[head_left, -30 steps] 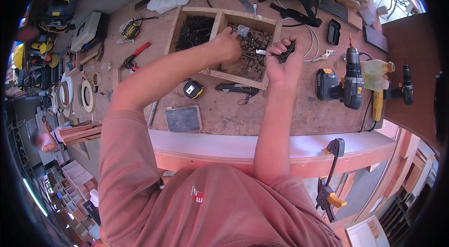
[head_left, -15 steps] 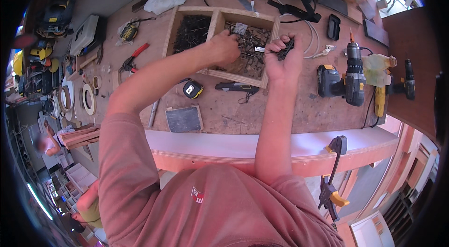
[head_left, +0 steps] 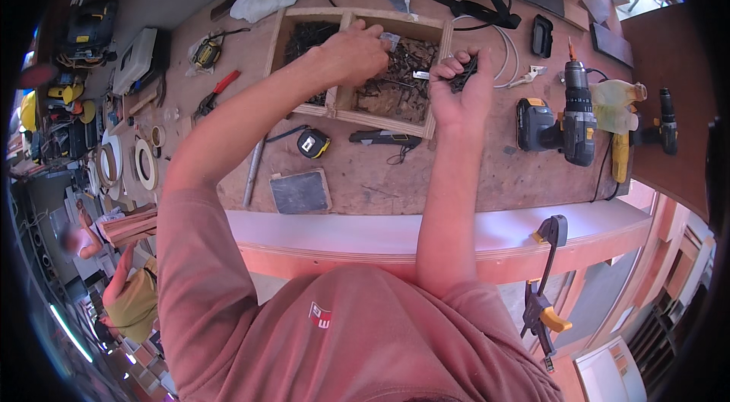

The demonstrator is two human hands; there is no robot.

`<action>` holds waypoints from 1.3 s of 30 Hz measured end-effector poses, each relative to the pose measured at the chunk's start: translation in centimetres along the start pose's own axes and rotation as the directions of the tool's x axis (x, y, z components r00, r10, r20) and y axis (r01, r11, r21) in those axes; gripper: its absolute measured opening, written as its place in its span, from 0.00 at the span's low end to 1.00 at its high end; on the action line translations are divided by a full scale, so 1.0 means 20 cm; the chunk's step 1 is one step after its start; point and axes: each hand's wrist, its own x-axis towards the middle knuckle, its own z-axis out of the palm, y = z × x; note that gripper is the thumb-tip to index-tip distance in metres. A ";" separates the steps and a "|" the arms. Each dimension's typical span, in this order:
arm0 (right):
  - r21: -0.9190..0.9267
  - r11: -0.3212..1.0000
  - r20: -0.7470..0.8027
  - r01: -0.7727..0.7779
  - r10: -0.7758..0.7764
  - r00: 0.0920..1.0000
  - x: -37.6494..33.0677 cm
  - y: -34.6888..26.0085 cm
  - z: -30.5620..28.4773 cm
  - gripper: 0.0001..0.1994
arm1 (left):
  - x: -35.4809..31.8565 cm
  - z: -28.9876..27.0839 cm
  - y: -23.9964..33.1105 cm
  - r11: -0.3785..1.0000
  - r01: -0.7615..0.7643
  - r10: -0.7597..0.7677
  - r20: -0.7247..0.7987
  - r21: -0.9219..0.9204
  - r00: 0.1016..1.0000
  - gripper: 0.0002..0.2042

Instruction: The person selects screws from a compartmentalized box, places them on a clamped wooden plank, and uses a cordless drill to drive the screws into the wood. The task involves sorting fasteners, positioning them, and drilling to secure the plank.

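A two-compartment wooden box (head_left: 329,101) sits on the workbench. Its left compartment holds a heap of dark screws (head_left: 308,41); the right one has mixed small hardware (head_left: 407,71) and a small clear packet. Over the divider and the right compartment is my left hand (head_left: 353,56), knuckles up, fingers curled; their tips are hidden, so what they pinch cannot be seen. My right hand (head_left: 462,94) is palm up at the box's right edge, with fingers curled around a bunch of black screws (head_left: 464,76).
Right of the box stand a cordless drill (head_left: 574,124) and plastic bottles (head_left: 614,109). A tape measure (head_left: 312,143), a utility knife (head_left: 385,139) and a dark flat block (head_left: 300,191) lie in front. A clamp (head_left: 546,288) grips the bench's near edge. Two people are at far left.
My left hand has moved up and left, out of the right compartment toward the divider. My right hand stays nearly still with the screws. At far left, a person has shifted.
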 end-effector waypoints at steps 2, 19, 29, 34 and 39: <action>-0.012 1.000 -0.020 0.005 -0.005 1.000 0.00 0.01 -0.01 0.12 | 0.02 0.02 -0.01 0.998 0.032 -0.030 -0.037 0.061 0.999 0.07; -0.015 1.000 -0.005 0.023 -0.024 1.000 0.01 0.00 -0.01 0.12 | 0.12 0.40 0.05 0.938 -0.318 0.310 0.077 0.140 0.948 0.06; -0.023 0.999 -0.012 0.043 -0.043 0.999 0.00 0.00 -0.01 0.12 | 0.09 0.07 -0.13 0.714 0.007 -0.247 -0.243 -0.700 0.938 0.12; -0.007 0.999 -0.036 0.035 -0.036 0.999 0.01 0.00 0.00 0.12 | 0.04 0.10 0.01 0.805 0.241 -0.342 -0.092 -0.541 0.935 0.16; -0.018 0.999 -0.034 0.027 -0.028 0.999 0.00 0.00 0.01 0.13 | 0.02 0.18 0.18 0.843 0.365 -0.426 -0.076 -0.396 0.901 0.13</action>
